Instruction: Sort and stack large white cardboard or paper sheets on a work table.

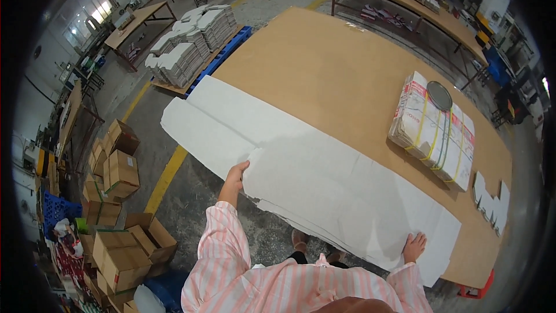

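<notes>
Two hands work a long white cardboard sheet that lies along the near edge of the brown counter and overhangs it toward the person. Far left, brown boxes stand piled on the floor, and beyond them stacks of flat white blanks sit on a blue pallet.

At the sheet's left end the left hand has its fingers curled over the ragged edge, grasping it where it overlaps a second white sheet lying under and beyond it. At the sheet's right end the right hand rests flat, fingers spread and gripping nothing, pressing the near corner down. Farther right a strapped bundle of printed flat cartons carries a round grey lid, and small white cut pieces lie at the counter's end.

By the look of it, the step in hand is squaring or shifting the top sheet. The next move would need both ends to travel together, since a sheet this long and thin could buckle or slide off the edge.
</notes>
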A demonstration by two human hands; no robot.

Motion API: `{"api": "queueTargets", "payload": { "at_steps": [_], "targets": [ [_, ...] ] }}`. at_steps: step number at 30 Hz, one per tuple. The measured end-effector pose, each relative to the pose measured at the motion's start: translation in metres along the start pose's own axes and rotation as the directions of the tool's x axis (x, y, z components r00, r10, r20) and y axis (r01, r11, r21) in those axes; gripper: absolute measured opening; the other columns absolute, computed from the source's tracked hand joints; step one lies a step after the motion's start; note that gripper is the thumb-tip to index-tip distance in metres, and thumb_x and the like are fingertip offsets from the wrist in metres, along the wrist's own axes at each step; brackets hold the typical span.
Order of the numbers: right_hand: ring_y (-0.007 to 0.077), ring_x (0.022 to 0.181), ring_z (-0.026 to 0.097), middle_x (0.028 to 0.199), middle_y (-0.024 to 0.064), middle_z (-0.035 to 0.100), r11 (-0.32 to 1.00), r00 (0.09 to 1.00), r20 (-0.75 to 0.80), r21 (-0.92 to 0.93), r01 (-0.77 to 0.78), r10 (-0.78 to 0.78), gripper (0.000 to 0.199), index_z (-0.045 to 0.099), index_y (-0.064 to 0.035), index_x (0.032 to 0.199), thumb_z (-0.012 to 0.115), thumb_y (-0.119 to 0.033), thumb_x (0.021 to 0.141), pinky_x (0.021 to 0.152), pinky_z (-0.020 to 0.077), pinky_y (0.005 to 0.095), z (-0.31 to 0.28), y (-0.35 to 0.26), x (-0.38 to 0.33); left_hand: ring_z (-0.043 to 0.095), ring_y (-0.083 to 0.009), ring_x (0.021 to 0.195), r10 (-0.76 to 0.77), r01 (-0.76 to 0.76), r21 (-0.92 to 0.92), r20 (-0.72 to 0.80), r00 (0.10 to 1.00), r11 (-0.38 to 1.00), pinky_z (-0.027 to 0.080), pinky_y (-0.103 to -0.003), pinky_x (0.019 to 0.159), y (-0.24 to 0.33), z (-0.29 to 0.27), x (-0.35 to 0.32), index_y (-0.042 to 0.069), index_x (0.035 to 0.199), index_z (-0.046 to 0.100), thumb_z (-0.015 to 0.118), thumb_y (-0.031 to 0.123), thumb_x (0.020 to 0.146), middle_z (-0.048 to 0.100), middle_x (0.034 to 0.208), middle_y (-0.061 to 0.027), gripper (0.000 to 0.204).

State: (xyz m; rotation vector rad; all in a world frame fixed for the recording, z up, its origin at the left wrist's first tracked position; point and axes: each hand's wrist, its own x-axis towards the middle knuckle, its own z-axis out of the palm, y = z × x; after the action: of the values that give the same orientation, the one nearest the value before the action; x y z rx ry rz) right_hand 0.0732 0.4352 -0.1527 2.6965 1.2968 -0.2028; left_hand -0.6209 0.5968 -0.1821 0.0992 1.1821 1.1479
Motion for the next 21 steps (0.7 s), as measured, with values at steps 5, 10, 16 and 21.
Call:
{"api": "queueTargets", "payload": {
  "at_steps": [5, 10, 16, 21],
  "targets": [
    [0.0313, 0.130, 0.019, 0.139, 0.0135, 0.026, 0.999, 0.999, 0.007, 0.008, 0.033, -0.033, 0.060, 0.031, -0.0059, 0.132, 0.038, -0.046, 0.087, 0.101, 0.0204, 0.0518, -0.004, -0.003, 0.001, 0.054, -0.0291, 0.099, -0.074, 0.072, -0.095, -0.016, 0.997, 0.993, 0.041, -0.042, 0.089, 0.006, -0.001, 0.000, -0.002, 0.115, 0.050, 0.054, 0.021, 0.083, 0.056, 0.111, -0.0151, 0.040],
    [0.0314, 0.130, 0.020, 0.139, 0.0138, 0.026, 0.999, 0.999, 0.007, 0.000, 0.033, -0.033, 0.060, 0.032, -0.0052, 0.131, 0.039, -0.046, 0.087, 0.100, 0.0209, 0.0517, -0.001, 0.004, 0.001, 0.055, -0.0294, 0.099, -0.084, 0.079, -0.125, -0.037, 0.996, 0.989, 0.042, -0.042, 0.088, 0.005, 0.006, -0.004, -0.003, 0.112, 0.052, 0.053, 0.022, 0.083, 0.057, 0.110, -0.0157, 0.038],
    [0.0317, 0.129, 0.021, 0.138, 0.0141, 0.028, 0.996, 0.997, 0.001, -0.038, 0.081, -0.081, 0.060, 0.033, -0.0062, 0.131, 0.039, -0.047, 0.087, 0.100, 0.0218, 0.0510, -0.001, 0.000, 0.011, 0.056, -0.0256, 0.092, 0.172, -0.165, 0.090, -0.074, 0.982, 0.982, 0.043, -0.037, 0.085, 0.000, 0.007, -0.003, -0.008, 0.101, 0.057, 0.056, 0.019, 0.082, 0.060, 0.101, -0.0155, 0.034],
    [0.0331, 0.126, 0.026, 0.136, 0.0147, 0.031, 0.995, 0.994, -0.048, -0.025, 0.102, -0.103, 0.060, 0.034, -0.0069, 0.131, 0.037, -0.049, 0.088, 0.099, 0.0240, 0.0498, 0.001, 0.005, 0.008, 0.056, -0.0220, 0.087, 0.338, -0.288, 0.249, -0.192, 0.921, 0.925, 0.041, -0.031, 0.082, -0.004, 0.011, 0.007, -0.009, 0.098, 0.058, 0.058, 0.018, 0.080, 0.061, 0.096, -0.0153, 0.032]
  ]
}}
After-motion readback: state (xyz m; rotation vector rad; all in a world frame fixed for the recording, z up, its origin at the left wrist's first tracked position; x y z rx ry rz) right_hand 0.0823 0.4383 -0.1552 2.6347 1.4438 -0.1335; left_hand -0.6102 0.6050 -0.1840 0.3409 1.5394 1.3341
